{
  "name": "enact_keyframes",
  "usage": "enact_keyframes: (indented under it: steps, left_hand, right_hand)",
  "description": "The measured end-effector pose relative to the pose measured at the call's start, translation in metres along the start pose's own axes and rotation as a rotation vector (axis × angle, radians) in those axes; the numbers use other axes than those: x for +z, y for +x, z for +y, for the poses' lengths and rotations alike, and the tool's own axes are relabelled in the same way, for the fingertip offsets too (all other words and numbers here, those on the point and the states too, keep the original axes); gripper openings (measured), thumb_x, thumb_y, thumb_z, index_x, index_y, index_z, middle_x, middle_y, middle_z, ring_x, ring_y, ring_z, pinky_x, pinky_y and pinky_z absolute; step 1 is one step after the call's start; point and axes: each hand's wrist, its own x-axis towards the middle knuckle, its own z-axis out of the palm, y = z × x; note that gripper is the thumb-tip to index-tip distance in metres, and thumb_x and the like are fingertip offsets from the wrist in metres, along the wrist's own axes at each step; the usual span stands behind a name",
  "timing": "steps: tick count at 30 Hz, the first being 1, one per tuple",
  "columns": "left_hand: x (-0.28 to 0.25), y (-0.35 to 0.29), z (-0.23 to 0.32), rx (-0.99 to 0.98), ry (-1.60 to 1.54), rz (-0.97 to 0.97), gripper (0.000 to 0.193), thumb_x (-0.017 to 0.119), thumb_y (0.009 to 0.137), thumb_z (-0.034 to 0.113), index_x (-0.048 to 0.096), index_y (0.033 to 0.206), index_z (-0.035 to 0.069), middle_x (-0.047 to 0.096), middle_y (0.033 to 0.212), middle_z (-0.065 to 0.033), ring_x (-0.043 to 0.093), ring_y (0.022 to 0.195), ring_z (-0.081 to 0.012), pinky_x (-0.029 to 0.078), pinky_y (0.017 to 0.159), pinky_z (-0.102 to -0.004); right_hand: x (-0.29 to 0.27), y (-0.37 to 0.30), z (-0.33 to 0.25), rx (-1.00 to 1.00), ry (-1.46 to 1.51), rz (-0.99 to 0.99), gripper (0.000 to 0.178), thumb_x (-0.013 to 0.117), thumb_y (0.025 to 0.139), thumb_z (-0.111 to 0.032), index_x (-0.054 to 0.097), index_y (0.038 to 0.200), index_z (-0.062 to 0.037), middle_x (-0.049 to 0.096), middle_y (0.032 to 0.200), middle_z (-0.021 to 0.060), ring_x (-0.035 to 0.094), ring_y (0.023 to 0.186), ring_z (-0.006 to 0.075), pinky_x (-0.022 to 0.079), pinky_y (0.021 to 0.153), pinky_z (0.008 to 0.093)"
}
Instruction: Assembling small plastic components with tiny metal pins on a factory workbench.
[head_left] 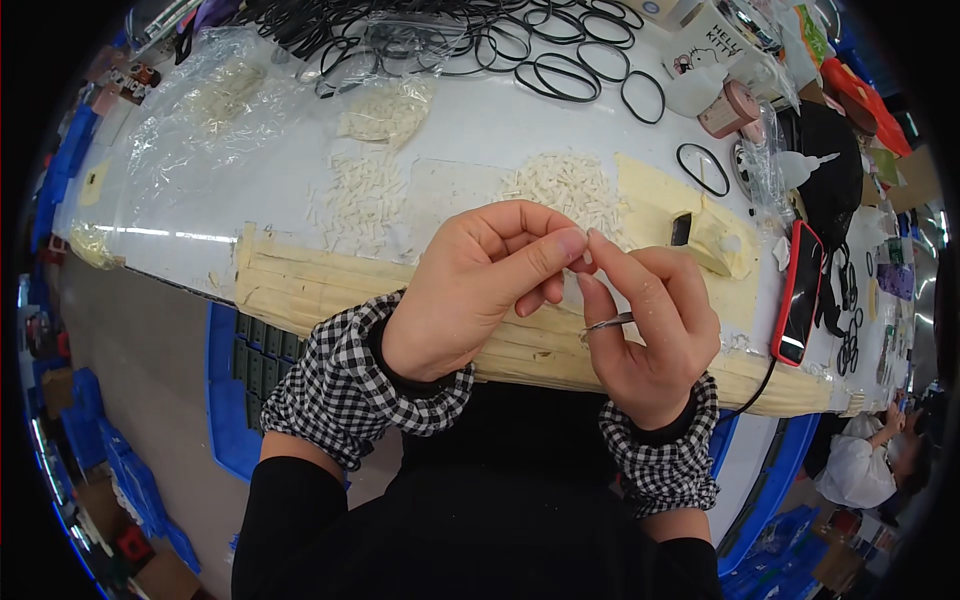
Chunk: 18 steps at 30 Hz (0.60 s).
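Observation:
My left hand (490,270) is closed, thumb and index fingertip pinching a small white piece (587,258) that mostly hides behind the fingers. The index fingertip of my right hand (655,335) meets the same piece from the right. My right fingers curl around a small thin metal tool (610,323), whose tip pokes out past the thumb; its exact kind cannot be made out. Beyond my hands lie two loose piles of short white tube-like pieces, a left pile (365,205) and a right pile (565,183).
Yellowish tape (300,285) covers the table's front edge. Black rubber loops (560,75) spread along the back, near clear plastic bags (230,100) of white pieces. At the right lie a red-cased phone (800,290) with a cable and a pink container (728,110). Another person (865,460) sits far right.

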Motion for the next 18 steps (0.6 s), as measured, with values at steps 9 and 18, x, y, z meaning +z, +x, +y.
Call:
enact_keyframes:
  steps: [9,18]
  left_hand:
    - [-0.005,-0.001,0.0,-0.044,0.001,-0.153,0.015,0.056,0.096,0.018,0.059,0.097,0.003,0.056,0.083,0.002,0.042,0.069,-0.0041,0.034,0.061,-0.0168]
    - [-0.005,-0.001,0.001,-0.084,-0.02,-0.187,0.013,0.056,0.095,0.016,0.059,0.096,0.003,0.055,0.082,0.0025,0.042,0.069,-0.0043,0.034,0.061,-0.0174]
  right_hand:
    - [-0.02,0.007,0.014,0.135,-0.009,-0.358,0.035,0.072,0.077,-0.037,0.054,0.078,-0.006,0.055,0.069,0.0064,0.056,0.057,0.0232,0.042,0.048,0.0312]
    - [-0.021,0.006,0.016,0.105,-0.03,-0.378,0.035,0.071,0.078,-0.037,0.053,0.075,-0.0077,0.052,0.063,0.0039,0.055,0.053,0.023,0.041,0.047,0.0323]
